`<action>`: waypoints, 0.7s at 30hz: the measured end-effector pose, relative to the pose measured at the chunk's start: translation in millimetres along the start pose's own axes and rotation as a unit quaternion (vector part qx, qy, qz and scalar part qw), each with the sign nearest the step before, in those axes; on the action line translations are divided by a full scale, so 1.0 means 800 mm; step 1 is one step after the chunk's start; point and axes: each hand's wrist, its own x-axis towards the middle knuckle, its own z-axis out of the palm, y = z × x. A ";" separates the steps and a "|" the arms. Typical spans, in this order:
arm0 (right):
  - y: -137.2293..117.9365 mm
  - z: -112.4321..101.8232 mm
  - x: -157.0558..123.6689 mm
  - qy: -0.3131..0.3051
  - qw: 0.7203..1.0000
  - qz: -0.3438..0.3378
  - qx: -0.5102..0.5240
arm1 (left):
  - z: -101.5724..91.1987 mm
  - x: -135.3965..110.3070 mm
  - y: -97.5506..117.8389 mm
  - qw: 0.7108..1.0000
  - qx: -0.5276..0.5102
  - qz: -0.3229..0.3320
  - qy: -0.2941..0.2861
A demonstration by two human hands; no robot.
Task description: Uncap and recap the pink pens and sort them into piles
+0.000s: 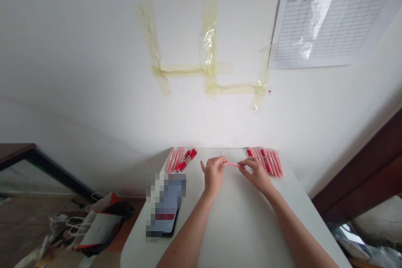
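My left hand (213,174) and my right hand (257,172) together hold one pink pen (233,164) level above the white table (238,226), each pinching one end with closed fingers. A row of several pink and red pens (269,161) lies just right of my right hand, at the table's far edge. Another bunch of several pink pens with red caps (181,160) lies left of my left hand. A small white part (222,153) rests on the table beyond the held pen.
A phone (165,209) lies on the table's left side, its screen blurred out. Bags (94,226) sit on the floor to the left. The wall ahead carries strips of yellowed tape (210,50) and a printed sheet (333,21). Dark wooden furniture (364,171) stands at right.
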 end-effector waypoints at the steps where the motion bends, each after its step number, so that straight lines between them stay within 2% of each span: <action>1: -0.002 0.003 -0.001 -0.004 1.000 -0.006 -0.010 | -0.001 0.000 0.001 1.000 -0.002 0.004 0.001; 9: -0.017 0.022 -0.008 -0.012 0.996 -0.038 -0.076 | -0.001 -0.002 0.007 0.999 -0.009 0.029 -0.036; 14: -0.017 0.025 -0.009 -0.014 0.998 -0.028 -0.061 | 0.002 -0.003 0.007 0.998 -0.023 0.048 -0.035; 21: -0.012 0.024 -0.007 -0.005 0.999 -0.010 -0.031 | 0.005 -0.002 0.000 0.999 0.015 0.020 -0.027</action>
